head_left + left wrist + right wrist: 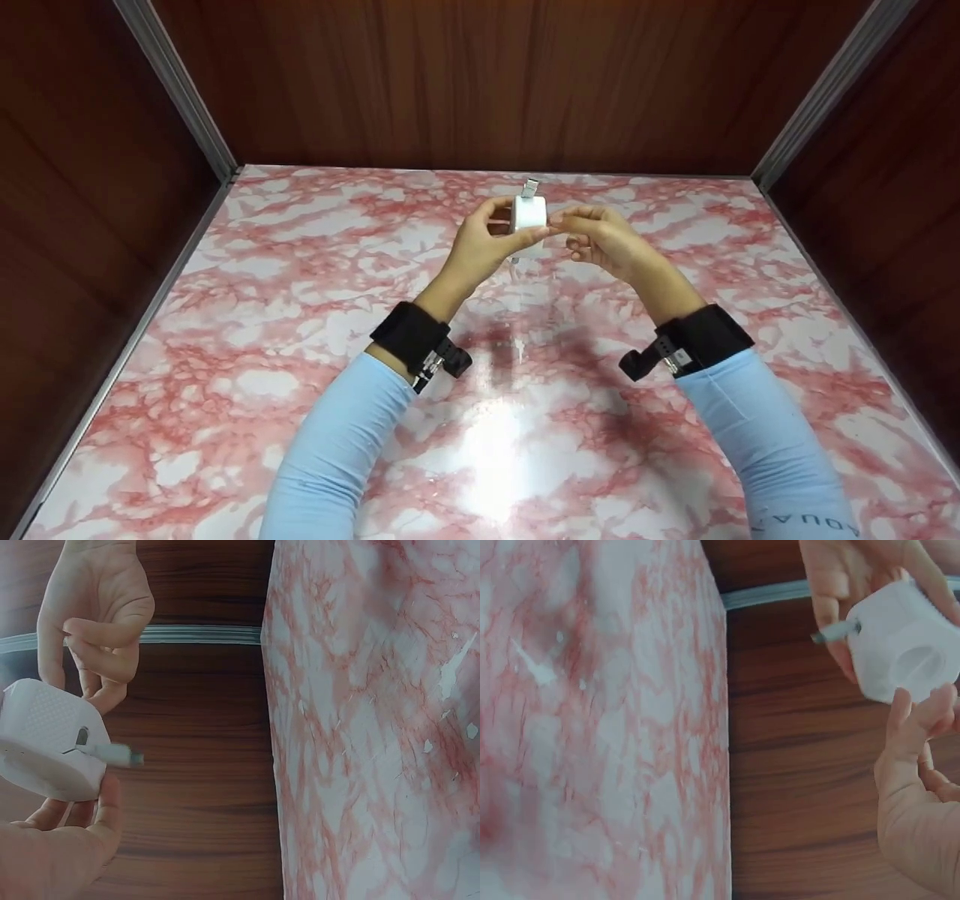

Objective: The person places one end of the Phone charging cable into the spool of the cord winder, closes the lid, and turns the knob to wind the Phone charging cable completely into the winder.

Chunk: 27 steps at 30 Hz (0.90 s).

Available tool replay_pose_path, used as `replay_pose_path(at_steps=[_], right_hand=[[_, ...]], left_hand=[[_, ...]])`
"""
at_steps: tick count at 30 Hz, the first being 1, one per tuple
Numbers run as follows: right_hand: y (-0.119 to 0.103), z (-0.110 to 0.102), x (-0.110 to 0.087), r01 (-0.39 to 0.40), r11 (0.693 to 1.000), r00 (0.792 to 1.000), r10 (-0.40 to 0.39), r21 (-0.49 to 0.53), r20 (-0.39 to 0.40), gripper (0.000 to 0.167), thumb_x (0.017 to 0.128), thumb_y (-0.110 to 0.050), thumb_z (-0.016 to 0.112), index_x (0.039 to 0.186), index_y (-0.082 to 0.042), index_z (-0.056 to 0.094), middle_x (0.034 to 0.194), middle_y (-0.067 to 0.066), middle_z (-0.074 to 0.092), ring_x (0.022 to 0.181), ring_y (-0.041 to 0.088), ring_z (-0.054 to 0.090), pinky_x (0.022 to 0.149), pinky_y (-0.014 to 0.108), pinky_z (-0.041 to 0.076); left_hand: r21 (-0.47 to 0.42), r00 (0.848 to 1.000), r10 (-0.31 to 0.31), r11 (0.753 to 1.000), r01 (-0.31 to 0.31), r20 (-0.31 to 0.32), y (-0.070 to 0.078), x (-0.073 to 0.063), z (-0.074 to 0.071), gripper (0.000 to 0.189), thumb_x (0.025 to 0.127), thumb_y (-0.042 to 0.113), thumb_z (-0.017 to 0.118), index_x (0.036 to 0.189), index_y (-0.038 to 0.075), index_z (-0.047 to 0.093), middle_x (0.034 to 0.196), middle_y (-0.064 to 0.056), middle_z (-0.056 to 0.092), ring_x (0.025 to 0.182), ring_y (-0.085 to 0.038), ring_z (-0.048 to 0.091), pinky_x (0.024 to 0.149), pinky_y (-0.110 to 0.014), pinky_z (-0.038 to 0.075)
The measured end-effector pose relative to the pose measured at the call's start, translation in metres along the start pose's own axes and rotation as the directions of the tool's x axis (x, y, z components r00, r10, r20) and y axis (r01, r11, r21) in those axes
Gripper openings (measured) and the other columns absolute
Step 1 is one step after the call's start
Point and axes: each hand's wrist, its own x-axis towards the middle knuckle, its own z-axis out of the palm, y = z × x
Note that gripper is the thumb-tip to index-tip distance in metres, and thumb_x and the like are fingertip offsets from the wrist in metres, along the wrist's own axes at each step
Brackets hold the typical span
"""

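My left hand (pixel 487 234) grips a small white boxy device (pixel 530 212) above the table, thumb across its near side. A grey tab (pixel 120 755) sticks out of a slot in the casing. On the side facing my right hand is a round slotted dial (pixel 919 667). My right hand (pixel 604 236) is beside the device, thumb and forefinger tips close together at the dial's lower edge, apart from each other in the right wrist view. Its other fingers are loosely bent. In the left wrist view the device hides the tips of the right forefinger and thumb.
Below the hands lies a table (pixel 300 315) with a red and white marbled top. Dark wood panels (pixel 487 82) stand at the back and both sides, joined by grey metal corner strips (pixel 180 90). Black straps with small cameras sit on both wrists.
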Motion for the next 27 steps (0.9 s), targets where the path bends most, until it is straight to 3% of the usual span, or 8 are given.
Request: replay_pose_path(at_steps=[4, 8, 11, 16, 18, 20, 25, 27], right_hand=[[0.007, -0.003, 0.001, 0.181, 0.978, 0.983, -0.183, -0.101, -0.015, 0.005, 0.091, -0.007, 0.065, 0.094, -0.01, 0.067, 0.082, -0.002, 0.064, 0.062, 0.006, 0.055, 0.055, 0.018, 0.051], [0.014, -0.001, 0.001, 0.397, 0.871, 0.911, -0.411, -0.289, 0.013, 0.01, 0.086, -0.003, 0.071, 0.095, -0.006, 0.069, 0.084, -0.003, 0.067, 0.068, 0.008, 0.059, 0.053, 0.02, 0.052], [0.017, 0.001, 0.001, 0.521, 0.74, 0.832, -0.551, -0.425, 0.061, 0.012, 0.083, -0.001, 0.073, 0.095, 0.001, 0.07, 0.093, -0.004, 0.067, 0.077, 0.009, 0.061, 0.055, 0.019, 0.052], [0.022, 0.002, 0.003, 0.667, 0.385, 0.626, -0.754, -0.638, 0.2, 0.01, 0.081, -0.003, 0.075, 0.09, 0.001, 0.072, 0.098, 0.006, 0.07, 0.087, 0.012, 0.059, 0.063, 0.015, 0.05], [0.023, 0.002, 0.005, 0.671, 0.289, 0.575, -0.784, -0.683, 0.233, 0.007, 0.082, -0.004, 0.075, 0.088, -0.001, 0.072, 0.096, 0.01, 0.07, 0.085, 0.012, 0.06, 0.063, 0.014, 0.05], [0.024, 0.003, 0.007, 0.655, 0.34, 0.614, -0.76, -0.675, 0.213, 0.006, 0.085, -0.004, 0.072, 0.089, 0.0, 0.071, 0.09, 0.007, 0.07, 0.079, 0.009, 0.06, 0.058, 0.015, 0.049], [0.021, 0.009, 0.006, 0.458, 0.8, 0.874, -0.486, -0.386, 0.03, 0.008, 0.092, 0.0, 0.06, 0.088, 0.004, 0.066, 0.074, -0.001, 0.063, 0.063, 0.007, 0.055, 0.043, 0.018, 0.045], [0.018, 0.013, 0.006, 0.335, 0.91, 0.936, -0.351, -0.247, -0.025, 0.011, 0.093, -0.001, 0.057, 0.084, 0.0, 0.064, 0.07, -0.001, 0.06, 0.059, 0.008, 0.053, 0.043, 0.018, 0.043]], left_hand=[[-0.015, 1.0, 0.011, 1.0, -0.011, 0.001, 0.0, 0.0, 0.001, 0.062, 0.081, 0.03, 0.079, 0.133, 0.01, 0.052, 0.121, -0.01, 0.058, 0.109, -0.023, 0.059, 0.085, -0.03, 0.054], [-0.034, 1.0, 0.026, 0.999, -0.026, -0.004, 0.001, -0.001, 0.003, 0.06, 0.08, 0.027, 0.08, 0.131, 0.009, 0.053, 0.119, -0.01, 0.059, 0.107, -0.022, 0.06, 0.085, -0.029, 0.054], [-0.049, 0.999, 0.033, 0.998, -0.034, -0.014, 0.002, 0.0, 0.005, 0.06, 0.08, 0.025, 0.08, 0.13, 0.009, 0.053, 0.119, -0.011, 0.06, 0.106, -0.022, 0.06, 0.085, -0.029, 0.054], [-0.056, 0.998, 0.057, 0.997, -0.058, -0.023, 0.0, 0.0, 0.005, 0.059, 0.08, 0.022, 0.08, 0.13, 0.007, 0.053, 0.119, -0.012, 0.059, 0.106, -0.023, 0.06, 0.087, -0.029, 0.053], [-0.047, 0.998, 0.065, 0.997, -0.066, -0.027, -0.001, 0.0, 0.005, 0.06, 0.08, 0.023, 0.08, 0.13, 0.006, 0.053, 0.12, -0.012, 0.059, 0.106, -0.023, 0.06, 0.088, -0.028, 0.053], [-0.038, 0.997, 0.068, 0.997, -0.069, -0.032, -0.002, 0.0, 0.005, 0.061, 0.079, 0.024, 0.08, 0.131, 0.007, 0.053, 0.12, -0.012, 0.059, 0.106, -0.023, 0.06, 0.089, -0.028, 0.052], [-0.025, 0.996, 0.083, 0.996, -0.084, -0.023, -0.003, -0.001, 0.005, 0.064, 0.078, 0.024, 0.081, 0.132, 0.007, 0.051, 0.123, -0.012, 0.058, 0.109, -0.022, 0.059, 0.091, -0.028, 0.052], [-0.027, 0.996, 0.085, 0.996, -0.085, -0.017, -0.003, -0.001, 0.005, 0.066, 0.078, 0.024, 0.082, 0.134, 0.007, 0.05, 0.124, -0.012, 0.057, 0.11, -0.022, 0.059, 0.091, -0.028, 0.052]])
